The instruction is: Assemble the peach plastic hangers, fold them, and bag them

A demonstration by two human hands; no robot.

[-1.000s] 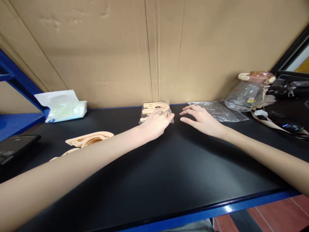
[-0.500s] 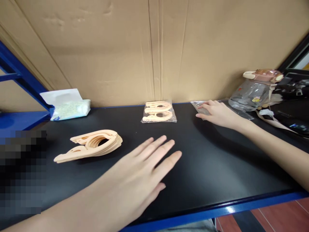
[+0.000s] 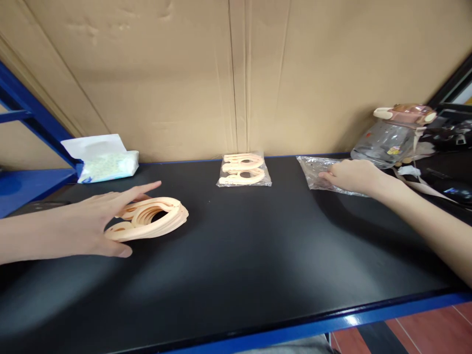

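A stack of peach-coloured folding hangers lies on the table at the left. My left hand reaches around its left end, thumb on the near side and fingers on the far side. The thumb and index finger stand apart, so this hand is open; its other fingers are partly hidden. At the right, my right hand is closed on a clear plastic bag that lies flat, with the fingers curled under and partly out of sight. Between the hands, at the back, lies a clear bag with similar hangers inside.
A white tissue pack sits at the back left by a blue frame. A clear bottle with a pinkish lid and a black bag stand at the right. Cardboard walls the back of the black table.
My left hand has swung from the middle front to the left, around the hanger stack. My right hand has gone from spread flat to closed on the bag, which has shifted slightly.
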